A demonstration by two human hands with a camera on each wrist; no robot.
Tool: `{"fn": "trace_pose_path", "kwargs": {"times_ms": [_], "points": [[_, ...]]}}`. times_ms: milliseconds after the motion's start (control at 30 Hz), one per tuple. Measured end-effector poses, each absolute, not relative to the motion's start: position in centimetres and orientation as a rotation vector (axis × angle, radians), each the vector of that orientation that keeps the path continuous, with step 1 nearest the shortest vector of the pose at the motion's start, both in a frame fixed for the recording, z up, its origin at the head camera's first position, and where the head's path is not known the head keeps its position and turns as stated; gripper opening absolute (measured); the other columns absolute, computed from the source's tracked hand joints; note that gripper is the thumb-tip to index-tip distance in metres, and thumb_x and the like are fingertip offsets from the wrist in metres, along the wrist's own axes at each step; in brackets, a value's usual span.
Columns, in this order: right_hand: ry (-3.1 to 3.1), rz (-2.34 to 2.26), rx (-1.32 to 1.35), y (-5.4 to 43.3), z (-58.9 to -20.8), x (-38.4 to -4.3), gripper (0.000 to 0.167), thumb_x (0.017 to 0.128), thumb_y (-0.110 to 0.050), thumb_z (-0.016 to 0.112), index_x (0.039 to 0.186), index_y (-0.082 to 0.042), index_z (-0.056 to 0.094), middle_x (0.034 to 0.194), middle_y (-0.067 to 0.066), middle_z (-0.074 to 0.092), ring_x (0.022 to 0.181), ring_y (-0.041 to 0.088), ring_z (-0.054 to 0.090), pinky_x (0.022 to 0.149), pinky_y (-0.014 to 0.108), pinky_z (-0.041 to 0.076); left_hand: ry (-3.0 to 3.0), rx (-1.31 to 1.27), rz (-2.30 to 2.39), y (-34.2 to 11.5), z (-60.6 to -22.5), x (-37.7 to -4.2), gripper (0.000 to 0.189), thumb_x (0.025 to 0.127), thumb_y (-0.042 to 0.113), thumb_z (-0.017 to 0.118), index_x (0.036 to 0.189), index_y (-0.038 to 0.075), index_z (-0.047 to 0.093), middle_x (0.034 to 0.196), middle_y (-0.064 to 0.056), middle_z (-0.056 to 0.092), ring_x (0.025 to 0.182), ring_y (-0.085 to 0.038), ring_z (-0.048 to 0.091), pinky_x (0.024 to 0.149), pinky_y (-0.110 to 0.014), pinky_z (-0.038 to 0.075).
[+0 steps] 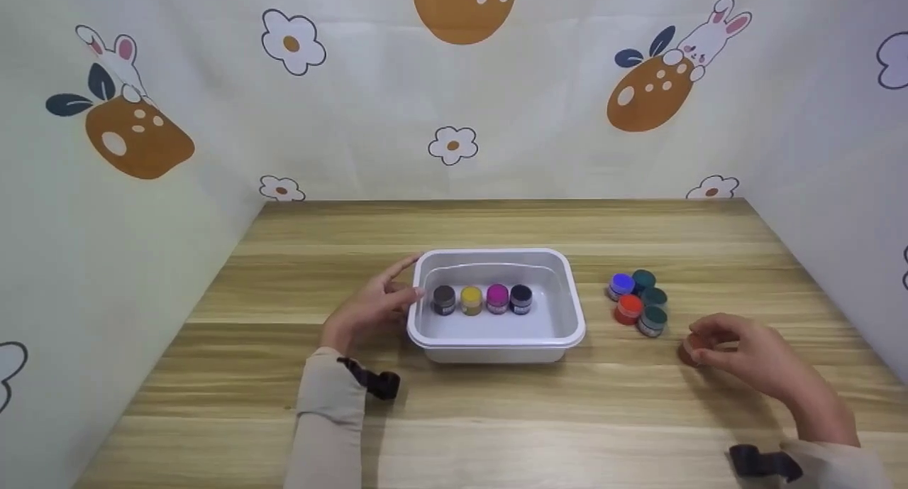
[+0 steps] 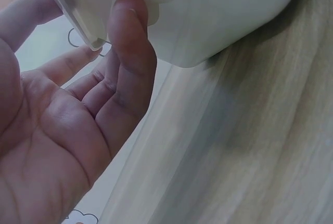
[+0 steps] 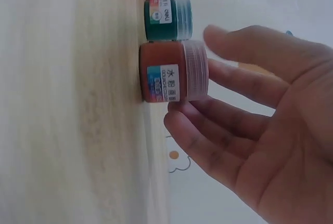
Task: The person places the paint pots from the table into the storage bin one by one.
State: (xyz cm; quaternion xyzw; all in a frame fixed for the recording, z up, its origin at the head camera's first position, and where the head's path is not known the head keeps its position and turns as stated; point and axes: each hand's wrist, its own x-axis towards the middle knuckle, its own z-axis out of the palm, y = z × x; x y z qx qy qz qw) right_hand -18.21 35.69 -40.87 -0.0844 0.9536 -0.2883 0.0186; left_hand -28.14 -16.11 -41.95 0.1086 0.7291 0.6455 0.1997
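My left hand [image 1: 372,308] grips the left rim of a white plastic tub [image 1: 496,354], thumb over the edge and fingers bent beneath it against the outer wall [image 2: 203,21]. Inside the tub stand several small paint jars in a row: a dark brown-grey jar [image 1: 444,301], a yellow jar [image 1: 471,301], a magenta jar [image 1: 497,299] and a black jar [image 1: 521,299]. At the right, my right hand [image 1: 759,354] reaches around a brown paint jar [image 3: 164,73] standing upright on the table. Its thumb [image 3: 234,42] shows apart from the clear lid, with the fingers loosely bent beside the jar.
Between the tub and my right hand, a cluster of jars stands on the wood-grain table [image 1: 496,432]: a blue jar [image 1: 621,286], a red jar [image 1: 628,309] and several dark green jars, including a green jar [image 1: 652,321] nearest me. Patterned cloth [image 1: 369,120] walls surround the table.
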Motion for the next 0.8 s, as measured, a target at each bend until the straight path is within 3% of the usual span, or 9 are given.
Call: {"fn": "trace_pose_path", "kwargs": {"times_ms": [333,500,633,800], "points": [[2.967,-0.937,-0.279,35.6,-41.1,-18.1,0.036,0.085,-0.017,0.077,0.113,0.002,0.067,0.103,0.012,0.071,0.098,0.032,0.066,0.080,0.026,0.054,2.014,0.280,1.812,-16.2,-42.0,-28.3,0.077,0.093,0.017,0.066,0.158,0.023,0.025,0.123,-0.023,0.061,0.089,-0.021,0.065,0.085,-0.040,0.057],[2.975,-0.946,-0.300,35.1,-40.8,-18.2,0.037,0.084,-0.014,0.077,0.114,0.005,0.067,0.103,0.014,0.071,0.096,0.031,0.067,0.079,0.027,0.055,2.007,0.291,1.821,-16.3,-42.0,-28.3,0.078,0.093,0.017,0.066,0.158,0.023,0.025,0.118,-0.021,0.062,0.088,-0.020,0.065,0.084,-0.039,0.057],[2.994,-0.980,-0.304,34.6,-40.4,-18.3,0.037,0.085,-0.012,0.077,0.115,0.007,0.066,0.102,0.014,0.071,0.093,0.021,0.066,0.078,0.025,0.055,2.015,0.310,1.820,-16.3,-42.1,-28.4,0.076,0.093,0.016,0.065,0.158,0.020,0.026,0.110,-0.016,0.065,0.084,-0.017,0.064,0.080,-0.036,0.057],[3.015,-1.010,-0.318,33.7,-39.6,-18.4,0.035,0.085,-0.013,0.077,0.112,0.007,0.067,0.102,0.013,0.071,0.092,0.014,0.064,0.079,0.032,0.058,2.032,0.318,1.806,-16.2,-42.2,-28.4,0.075,0.093,0.017,0.064,0.158,0.020,0.027,0.110,-0.016,0.067,0.084,-0.017,0.064,0.079,-0.036,0.057]]}}
